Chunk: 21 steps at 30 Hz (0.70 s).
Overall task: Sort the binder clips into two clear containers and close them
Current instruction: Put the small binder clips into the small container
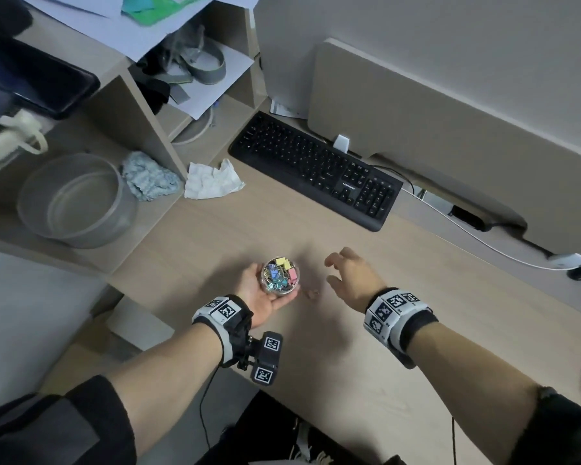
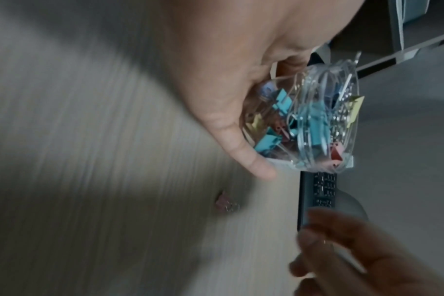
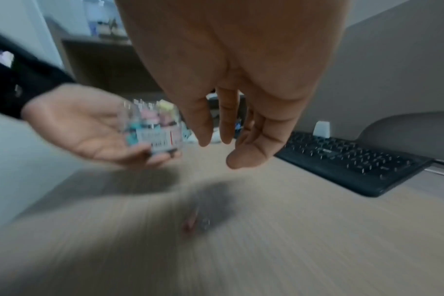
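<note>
Our left hand [image 1: 260, 297] lies palm up just above the desk [image 1: 366, 347], cradling a small clear container [image 1: 280, 275] heaped with pastel binder clips [image 1: 284, 267]: yellow, pink, blue and silver. The fingers are only loosely cupped beneath it, thumb along its side, so it is balanced more than gripped. The container sits lidless; no lid and no second container show in any view.

Our right hand [image 1: 353, 276] hangs just right of the container, apart from it, fingers slack and spread, holding nothing. One pink binder clip [image 1: 312, 293] lies on the desk just right of the container, below and between the two hands; both wrist views smear it with motion blur.

The keyboard [image 1: 316, 169] sits well beyond the container, a crumpled tissue [image 1: 212, 181] beyond and left of it.

Risks, as we judge them:
- The container is piled to the rim and rests on an open palm; any tilt while we reach would likely spill clips over the desk or off its near edge.
- The loose clip is small and lies flat; a hurried pinch could flick it away.
- Pressing that clip into so full a container may push others out, and a lid may not seat over the heap.
- With everything mixed in one container, the sort looks barely begun.
</note>
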Motion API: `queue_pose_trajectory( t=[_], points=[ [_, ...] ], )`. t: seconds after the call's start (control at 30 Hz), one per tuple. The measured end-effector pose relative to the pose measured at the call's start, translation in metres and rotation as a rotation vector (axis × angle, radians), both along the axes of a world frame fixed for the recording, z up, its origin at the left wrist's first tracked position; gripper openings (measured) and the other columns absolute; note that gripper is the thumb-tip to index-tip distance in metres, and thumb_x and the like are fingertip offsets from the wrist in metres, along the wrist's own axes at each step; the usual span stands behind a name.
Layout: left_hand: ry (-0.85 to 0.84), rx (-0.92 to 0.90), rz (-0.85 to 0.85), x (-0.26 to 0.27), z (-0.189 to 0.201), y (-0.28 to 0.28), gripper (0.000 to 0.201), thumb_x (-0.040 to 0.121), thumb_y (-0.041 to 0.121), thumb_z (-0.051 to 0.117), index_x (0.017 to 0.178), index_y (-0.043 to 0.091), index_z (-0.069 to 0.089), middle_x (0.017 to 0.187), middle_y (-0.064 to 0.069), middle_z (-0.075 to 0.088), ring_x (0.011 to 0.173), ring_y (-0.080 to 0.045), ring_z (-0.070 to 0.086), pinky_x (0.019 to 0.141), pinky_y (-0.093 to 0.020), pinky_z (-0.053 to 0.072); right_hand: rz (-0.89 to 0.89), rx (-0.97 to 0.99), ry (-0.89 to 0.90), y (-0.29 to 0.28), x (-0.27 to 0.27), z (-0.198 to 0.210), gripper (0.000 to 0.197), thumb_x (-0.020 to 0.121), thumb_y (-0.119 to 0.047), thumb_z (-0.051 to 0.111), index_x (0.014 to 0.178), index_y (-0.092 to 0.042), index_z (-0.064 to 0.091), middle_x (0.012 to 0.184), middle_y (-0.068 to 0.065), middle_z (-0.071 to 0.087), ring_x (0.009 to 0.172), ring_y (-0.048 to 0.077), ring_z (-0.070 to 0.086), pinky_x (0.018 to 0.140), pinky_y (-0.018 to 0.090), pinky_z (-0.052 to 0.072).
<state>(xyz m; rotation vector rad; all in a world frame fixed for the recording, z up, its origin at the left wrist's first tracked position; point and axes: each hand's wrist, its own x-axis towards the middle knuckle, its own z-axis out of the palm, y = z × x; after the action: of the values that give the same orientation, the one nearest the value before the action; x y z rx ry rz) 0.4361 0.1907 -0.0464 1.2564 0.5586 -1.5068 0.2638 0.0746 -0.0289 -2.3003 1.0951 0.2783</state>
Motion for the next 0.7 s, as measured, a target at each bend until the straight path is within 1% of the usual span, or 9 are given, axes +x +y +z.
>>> queue_pose_trajectory(
  t=[0.1, 0.17, 0.23, 0.33, 0.43, 0.47, 0.57, 0.63, 0.7],
  points=[
    [-0.033, 0.017, 0.043, 0.014, 0.001, 0.007, 0.054, 0.112, 0.042, 0.029, 0.114, -0.001, 0.062, 0.112, -0.026, 0.068, 0.108, -0.040, 0.065, 0.103, -0.052, 0.052, 0.078, 0.082, 0.165, 0.005, 0.011, -0.021, 0.042, 0.091, -0.029, 0.058, 0.129, -0.013, 0.049, 0.119, 0.011, 0.045, 0.099, 0.038, 0.060, 0.086, 0.042, 0.048],
    [-0.043, 0.023, 0.073, 0.024, -0.001, 0.013, 0.052, 0.112, 0.040, 0.029, 0.117, 0.000, 0.062, 0.118, -0.026, 0.067, 0.119, -0.041, 0.063, 0.106, -0.053, 0.050, 0.124, 0.093, 0.218, 0.010, 0.021, -0.036, 0.047, 0.092, -0.033, 0.057, 0.133, -0.014, 0.045, 0.118, 0.013, 0.044, 0.100, 0.039, 0.060, 0.087, 0.041, 0.049],
    [-0.046, 0.040, 0.090, 0.030, -0.003, 0.019, 0.051, 0.112, 0.039, 0.029, 0.112, 0.000, 0.062, 0.118, -0.026, 0.066, 0.127, -0.041, 0.060, 0.109, -0.054, 0.048, 0.157, 0.084, 0.236, 0.015, 0.026, -0.048, 0.045, 0.093, -0.026, 0.051, 0.135, -0.016, 0.042, 0.120, 0.013, 0.043, 0.098, 0.038, 0.062, 0.087, 0.040, 0.050],
    [-0.041, 0.060, 0.104, 0.035, -0.007, 0.027, 0.051, 0.112, 0.040, 0.028, 0.109, 0.001, 0.061, 0.115, -0.025, 0.067, 0.128, -0.040, 0.059, 0.112, -0.054, 0.047, 0.205, 0.089, 0.245, 0.023, 0.031, -0.064, 0.043, 0.091, -0.010, 0.046, 0.133, -0.017, 0.043, 0.121, 0.013, 0.044, 0.097, 0.037, 0.062, 0.087, 0.039, 0.050],
    [-0.045, 0.073, 0.111, 0.038, -0.012, 0.030, 0.051, 0.112, 0.040, 0.028, 0.112, 0.002, 0.062, 0.117, -0.025, 0.067, 0.128, -0.040, 0.060, 0.111, -0.055, 0.047, 0.173, 0.076, 0.251, 0.021, 0.033, -0.068, 0.042, 0.092, -0.006, 0.041, 0.133, -0.014, 0.047, 0.119, 0.015, 0.058, 0.103, 0.035, 0.063, 0.088, 0.037, 0.049],
    [-0.040, 0.077, 0.108, 0.037, -0.014, 0.029, 0.050, 0.112, 0.040, 0.029, 0.112, 0.002, 0.062, 0.118, -0.025, 0.067, 0.128, -0.041, 0.060, 0.111, -0.055, 0.048, 0.139, 0.101, 0.246, 0.018, 0.033, -0.064, 0.037, 0.092, -0.008, 0.042, 0.127, -0.012, 0.052, 0.116, 0.017, 0.062, 0.103, 0.035, 0.063, 0.086, 0.036, 0.049],
    [-0.036, 0.066, 0.090, 0.030, -0.011, 0.022, 0.049, 0.112, 0.038, 0.031, 0.112, 0.001, 0.062, 0.116, -0.025, 0.067, 0.123, -0.040, 0.061, 0.108, -0.053, 0.049, 0.045, 0.142, 0.107, 0.010, 0.034, -0.041, 0.011, 0.087, -0.019, 0.055, 0.096, -0.013, 0.058, 0.100, 0.013, 0.066, 0.088, 0.031, 0.061, 0.072, 0.030, 0.042],
    [-0.022, 0.049, 0.069, 0.025, -0.007, 0.014, 0.047, 0.112, 0.037, 0.031, 0.114, 0.000, 0.061, 0.115, -0.026, 0.066, 0.117, -0.040, 0.062, 0.100, -0.051, 0.054, 0.014, 0.122, -0.064, 0.007, 0.038, -0.018, 0.013, 0.085, -0.027, 0.062, 0.091, -0.016, 0.059, 0.088, 0.005, 0.066, 0.082, 0.026, 0.061, 0.069, 0.029, 0.043],
    [-0.029, 0.013, 0.031, 0.016, -0.001, 0.001, 0.046, 0.111, 0.034, 0.030, 0.120, 0.001, 0.062, 0.114, -0.024, 0.068, 0.106, -0.036, 0.067, 0.083, -0.049, 0.062, 0.010, 0.081, -0.217, 0.007, 0.041, 0.007, 0.015, 0.083, -0.031, 0.066, 0.090, -0.020, 0.060, 0.078, -0.004, 0.060, 0.073, 0.019, 0.058, 0.067, 0.032, 0.048]
  ],
)
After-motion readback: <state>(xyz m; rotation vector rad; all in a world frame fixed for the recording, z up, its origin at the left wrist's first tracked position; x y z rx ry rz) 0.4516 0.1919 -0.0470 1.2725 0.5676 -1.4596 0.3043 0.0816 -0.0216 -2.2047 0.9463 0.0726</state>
